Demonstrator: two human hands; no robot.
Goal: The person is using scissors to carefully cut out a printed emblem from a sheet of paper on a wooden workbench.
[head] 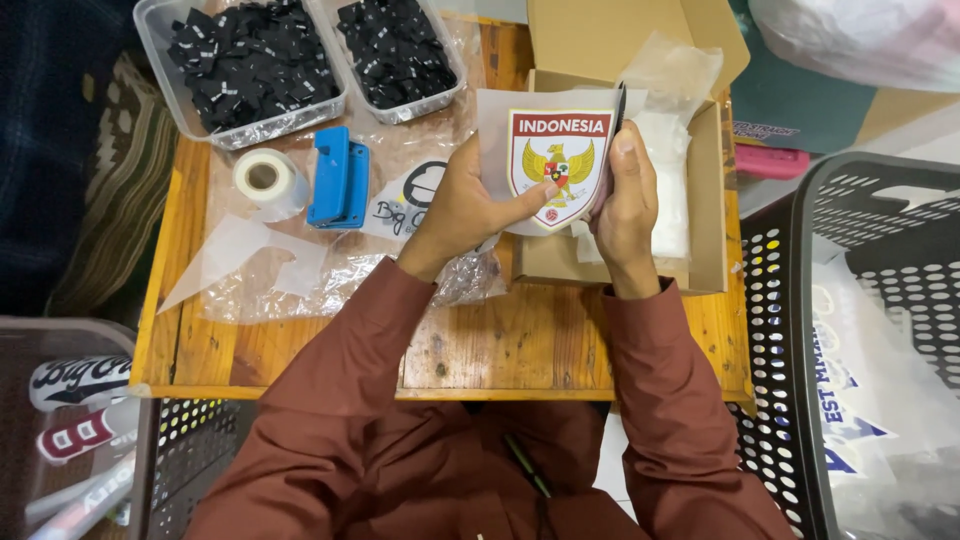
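Note:
Over a small wooden table [520,340], both hands hold a shield-shaped crest patch [555,165] on a clear backing sheet; it is red and white with a gold bird. My left hand [470,205] grips the sheet's left edge, thumb on the patch's lower part. My right hand [625,195] pinches the right edge and also holds a thin black blade-like tool [619,105] upright against the sheet. Just behind the patch stands an open cardboard box [700,200] with white film sheets inside.
Two clear trays of small black pieces [250,60] [398,50] sit at the table's back. A tape roll [265,178], a blue tool [338,175] and loose clear film [250,260] lie on the left. Black perforated baskets stand at right [800,300] and below left [200,440].

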